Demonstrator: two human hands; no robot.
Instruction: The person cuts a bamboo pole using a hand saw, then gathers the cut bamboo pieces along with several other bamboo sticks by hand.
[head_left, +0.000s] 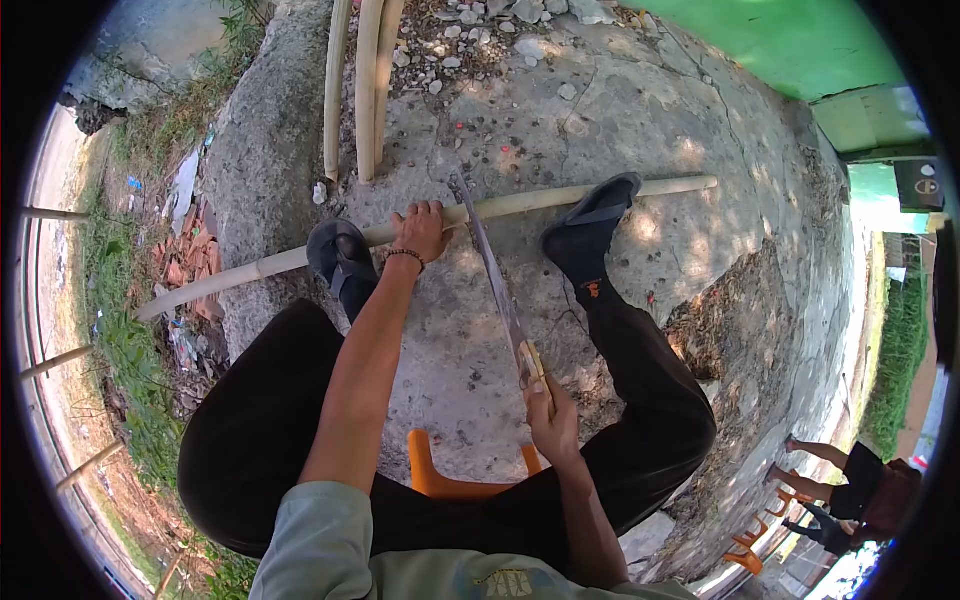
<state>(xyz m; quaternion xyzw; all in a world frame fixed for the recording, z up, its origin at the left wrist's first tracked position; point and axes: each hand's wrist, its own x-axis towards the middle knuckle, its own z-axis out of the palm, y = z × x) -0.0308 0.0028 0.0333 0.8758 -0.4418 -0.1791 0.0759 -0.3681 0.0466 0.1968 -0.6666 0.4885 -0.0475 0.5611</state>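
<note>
A long pale bamboo pole (520, 203) lies across the concrete in front of me, under both of my sandalled feet. My left hand (422, 232), with a beaded bracelet at the wrist, grips the pole between the feet, beside the left one. In my right hand (553, 415) is the handle of a hand saw (497, 275), the fingers closed round it. The saw blade points away from me and crosses the pole just right of my left hand. Whether its teeth have cut into the pole I cannot tell.
Several more bamboo poles (368, 90) lie ahead, near loose stones (470, 40). An orange plastic stool (440, 478) is beneath me. Rubble and weeds (125, 270) border the concrete at left. At right are people (870, 490) and orange chairs (750, 540). A green wall (770, 35) stands upper right.
</note>
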